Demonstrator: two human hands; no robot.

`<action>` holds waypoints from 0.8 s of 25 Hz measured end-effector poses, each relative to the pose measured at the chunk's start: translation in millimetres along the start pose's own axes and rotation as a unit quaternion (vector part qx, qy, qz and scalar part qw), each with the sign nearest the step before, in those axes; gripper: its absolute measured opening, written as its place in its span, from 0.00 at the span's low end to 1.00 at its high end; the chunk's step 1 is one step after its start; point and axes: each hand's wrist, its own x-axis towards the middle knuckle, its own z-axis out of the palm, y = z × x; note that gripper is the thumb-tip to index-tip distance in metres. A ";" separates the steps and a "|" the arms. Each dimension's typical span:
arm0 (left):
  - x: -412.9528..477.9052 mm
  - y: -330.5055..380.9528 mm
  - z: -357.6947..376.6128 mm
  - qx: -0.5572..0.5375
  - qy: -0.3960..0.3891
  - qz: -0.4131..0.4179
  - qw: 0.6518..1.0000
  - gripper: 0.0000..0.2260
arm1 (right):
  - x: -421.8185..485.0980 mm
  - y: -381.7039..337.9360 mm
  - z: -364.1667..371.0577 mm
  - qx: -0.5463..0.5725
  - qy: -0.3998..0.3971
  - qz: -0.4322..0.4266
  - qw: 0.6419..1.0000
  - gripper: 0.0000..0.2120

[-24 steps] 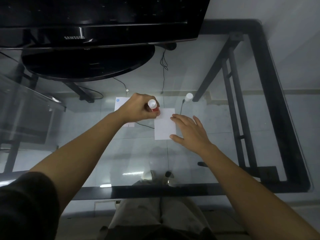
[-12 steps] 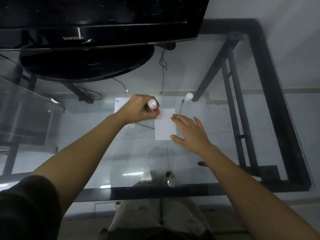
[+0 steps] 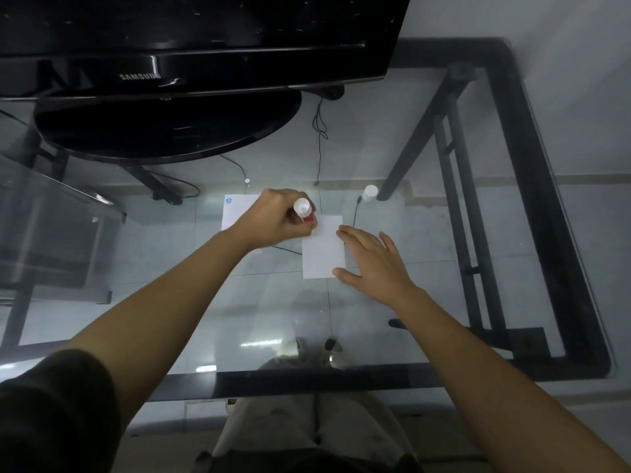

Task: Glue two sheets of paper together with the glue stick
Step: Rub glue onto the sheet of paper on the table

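Glue stick (image 3: 305, 213) in my left hand (image 3: 278, 216) rubs the paper (image 3: 322, 249); right hand (image 3: 372, 264) flat, holding it. Other sheet (image 3: 237, 213) waits, unjoined.

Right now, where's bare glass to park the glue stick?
Free: near strip between the sheet and the table's front rail; also right of the right hand, up to the frame. Crowded: around the left hand with the glue stick, second sheet, cap, TV base.

We see a black Samsung monitor (image 3: 191, 39) on its oval stand (image 3: 164, 128) at the far side of our glass desk (image 3: 444, 268) (black-framed); thin cables (image 3: 319, 131) trail beneath, over a pale tiled floor (image 3: 256, 322).
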 end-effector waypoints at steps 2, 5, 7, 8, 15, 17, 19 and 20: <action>-2.3 1.1 2.7 -0.013 0.019 -0.002 1.000 0.06 | -0.8 -0.5 -0.5 0.006 -0.001 0.000 1.000 0.32; -30.6 11.3 16.1 -0.026 -0.052 0.021 0.998 0.07 | -2.0 -0.2 -1.9 0.018 0.002 0.001 1.000 0.32; -38.2 11.8 19.2 -0.023 -0.080 0.032 0.996 0.07 | -1.8 -0.8 -2.2 0.021 0.002 -0.001 1.000 0.32; -33.2 10.7 17.2 -0.017 -0.073 0.032 0.997 0.08 | -1.2 -1.1 -2.5 0.024 0.001 -0.002 1.000 0.32; -3.7 10.5 7.6 -0.014 -0.007 0.006 1.000 0.07 | -0.5 -0.8 -1.4 0.019 -0.003 0.002 1.000 0.32; -23.7 18.8 18.3 -0.005 -0.054 0.031 0.998 0.06 | -0.8 -1.0 -1.6 0.029 -0.001 0.001 1.000 0.32; -31.4 21.4 23.9 -0.001 -0.081 0.041 0.996 0.06 | -1.4 -0.4 -1.7 0.029 0.001 0.000 1.000 0.32; -26.9 20.3 22.4 -0.001 -0.074 0.040 0.996 0.07 | -1.2 -0.7 -1.5 0.028 0.001 -0.001 1.000 0.32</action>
